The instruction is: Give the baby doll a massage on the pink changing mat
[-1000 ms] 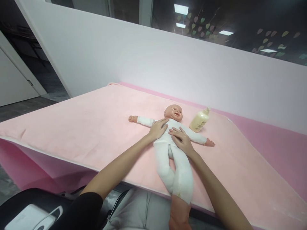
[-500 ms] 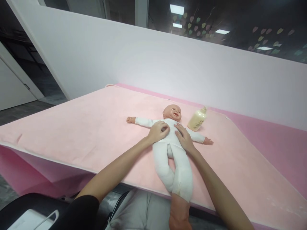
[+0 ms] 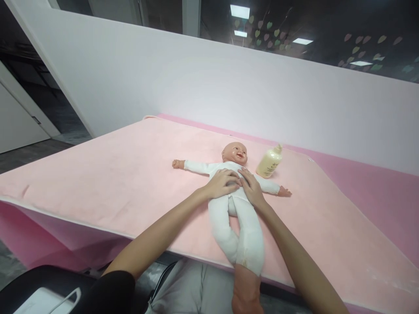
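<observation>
A baby doll (image 3: 235, 205) with a white cloth body lies on its back, arms spread, its lower legs reaching over the table's front edge. Across the left side of its belly rests my left hand (image 3: 223, 183), fingers apart and slightly curved, fingertips close to the other hand. My right hand (image 3: 252, 186) lies on the right side of the doll's torso with its fingers extended. Neither hand grips anything. Beside the doll's head, to the right, a pale yellow bottle (image 3: 269, 162) stands tilted in view.
A light pink cloth (image 3: 124, 174) covers the table, with darker pink cloth (image 3: 376, 183) at the back and right. Behind the table rises a white wall (image 3: 229, 91) with glass above. A white device (image 3: 44, 302) sits at the lower left.
My left hand has moved right across the doll's belly, towards my right hand, and its fingers now lie flatter. My right hand has hardly moved.
</observation>
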### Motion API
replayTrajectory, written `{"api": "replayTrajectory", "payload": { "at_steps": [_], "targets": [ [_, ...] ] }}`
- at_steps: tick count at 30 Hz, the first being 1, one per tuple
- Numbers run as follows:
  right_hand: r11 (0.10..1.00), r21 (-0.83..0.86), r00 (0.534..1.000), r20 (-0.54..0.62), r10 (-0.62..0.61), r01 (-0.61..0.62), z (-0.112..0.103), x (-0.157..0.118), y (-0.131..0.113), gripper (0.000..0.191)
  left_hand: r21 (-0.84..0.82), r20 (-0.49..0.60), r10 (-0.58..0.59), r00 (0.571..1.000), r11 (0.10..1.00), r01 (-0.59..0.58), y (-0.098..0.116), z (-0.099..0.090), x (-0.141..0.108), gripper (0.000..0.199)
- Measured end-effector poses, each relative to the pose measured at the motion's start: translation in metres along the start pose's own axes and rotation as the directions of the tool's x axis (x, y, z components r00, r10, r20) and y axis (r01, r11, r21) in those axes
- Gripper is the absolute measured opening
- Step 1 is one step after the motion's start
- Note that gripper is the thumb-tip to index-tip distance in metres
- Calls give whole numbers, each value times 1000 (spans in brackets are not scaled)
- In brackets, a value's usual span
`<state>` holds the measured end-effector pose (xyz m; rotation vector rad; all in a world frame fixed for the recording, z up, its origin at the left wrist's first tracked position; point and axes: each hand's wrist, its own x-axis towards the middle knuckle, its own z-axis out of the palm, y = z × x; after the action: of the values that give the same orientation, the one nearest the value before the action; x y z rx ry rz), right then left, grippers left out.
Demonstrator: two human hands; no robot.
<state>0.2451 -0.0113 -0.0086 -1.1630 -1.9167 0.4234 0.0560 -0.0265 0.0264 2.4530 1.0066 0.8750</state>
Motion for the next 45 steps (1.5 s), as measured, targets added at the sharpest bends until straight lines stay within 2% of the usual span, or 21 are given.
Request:
{"api": "replayTrajectory", "payload": {
  "at_steps": [4, 7, 9, 11, 17, 21, 25, 30, 35, 37, 40, 42, 45],
  "targets": [
    [999, -35, 995, -98, -29, 25, 0, -3, -5, 39, 35, -31, -69, 997, 997, 70, -1, 0, 0, 28],
    [973, -143, 963, -174, -204, 180, -1, -6, -13, 31, 51, -63, -113, 992, 992, 116, -2, 1, 0, 32],
    [935, -197, 932, -156, -327, 296, -1, -8, -18, 25, 55, -84, -124, 989, 990, 129, -4, 2, 0, 34],
    [907, -217, 911, -125, -393, 361, -2, -10, -23, 22, 42, -110, -126, 986, 990, 131, -6, 2, 0, 32],
    [907, -98, 909, -37, -415, 410, -4, -12, -29, 20, -44, -228, -201, 953, 980, 196, -11, 1, 2, 29],
    [922, -71, 922, 95, -375, 382, -6, -12, -32, 24, -63, -267, -223, 937, 975, 214, -15, 2, 3, 31],
    [946, -87, 939, 177, -294, 312, -7, -10, -33, 30, -16, -294, -191, 936, 981, 195, -12, 4, 3, 31],
    [961, -74, 949, 197, -248, 267, -5, -8, -29, 32, 29, -293, -136, 946, 988, 151, -5, 3, 2, 30],
    [982, -80, 975, 158, -157, 171, -2, -7, -24, 37, -5, -274, -90, 957, 996, 92, 0, 1, 0, 30],
    [988, -86, 984, 134, -119, 131, -1, -7, -21, 39, -78, -274, -71, 959, 996, 52, 2, 2, 0, 28],
    [994, -83, 994, 92, -66, 74, 0, -5, -15, 41, -309, -254, -127, 959, 950, 43, 7, 3, -1, 20],
    [997, -65, 997, 65, -41, 45, 0, -4, -11, 41, -460, -201, -155, 967, 887, 46, 12, 3, -2, 20],
    [999, -36, 999, 36, -25, 27, 0, -4, -7, 43, -529, -68, -60, 996, 849, 15, 19, 0, -3, 25]
  ]
}}
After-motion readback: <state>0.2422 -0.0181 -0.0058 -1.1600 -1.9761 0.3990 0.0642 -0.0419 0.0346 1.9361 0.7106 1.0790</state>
